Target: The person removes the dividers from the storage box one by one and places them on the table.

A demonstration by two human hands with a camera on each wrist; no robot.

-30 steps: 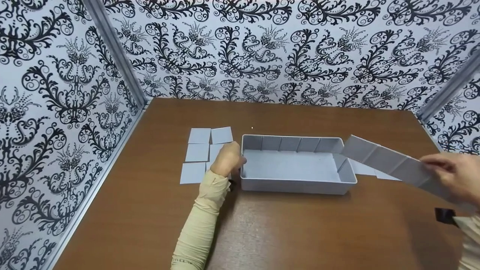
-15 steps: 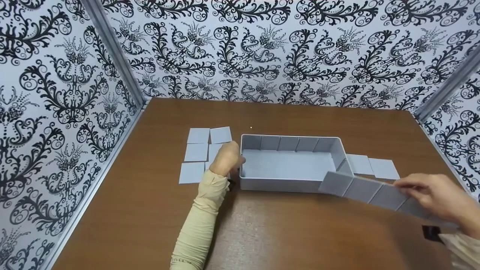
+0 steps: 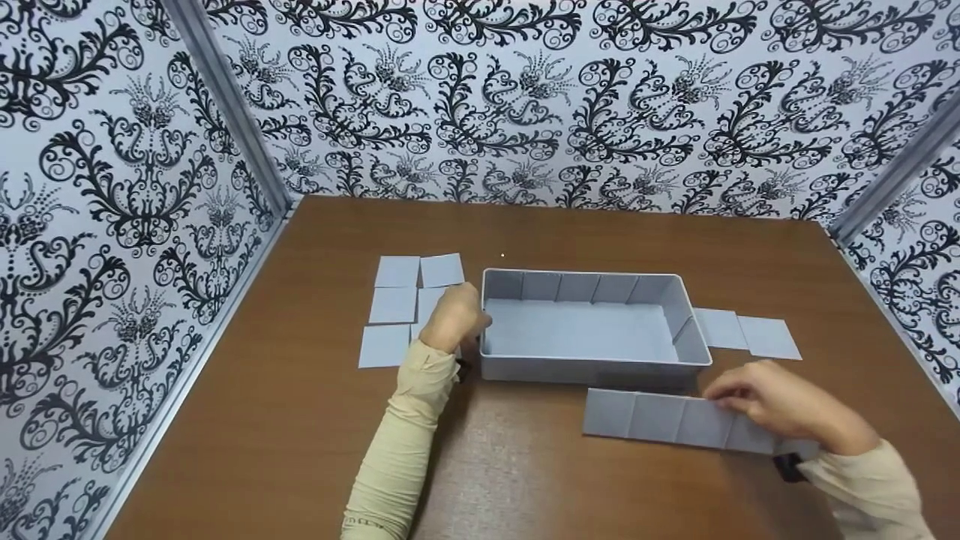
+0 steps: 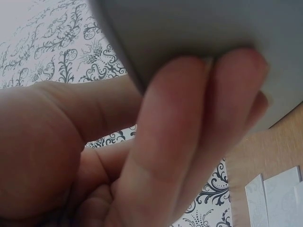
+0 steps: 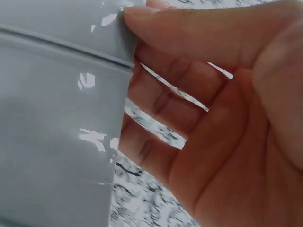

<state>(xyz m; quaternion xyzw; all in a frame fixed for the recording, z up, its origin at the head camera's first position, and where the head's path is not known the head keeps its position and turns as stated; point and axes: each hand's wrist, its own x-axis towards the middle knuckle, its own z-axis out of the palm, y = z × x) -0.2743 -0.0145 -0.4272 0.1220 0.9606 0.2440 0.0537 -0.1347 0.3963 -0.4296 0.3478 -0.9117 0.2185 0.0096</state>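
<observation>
A grey rectangular box (image 3: 555, 370), open at the top with slotted inner walls, stands on the table. My left hand (image 3: 452, 321) grips its left end wall (image 4: 189, 28), fingertips pressed on the outer face in the left wrist view. My right hand (image 3: 795, 405) pinches the upper long edge of a long grey divider strip (image 3: 654, 417) with evenly spaced grooves. The strip is held on edge in front of the box, apart from it, and the hand hides part of its right end. In the right wrist view the thumb lies over the grooved strip (image 5: 57, 127), fingers behind.
Several thin grey square plates (image 3: 393, 304) lie left of the box, some partly hidden by my left hand. Two more square plates (image 3: 769, 337) lie at its right end. Patterned walls (image 3: 525, 97) enclose the brown table (image 3: 540, 480).
My right hand has carried the divider strip from beyond the box's right end leftward and toward me, to the box's front. The left hand and box have stayed in place.
</observation>
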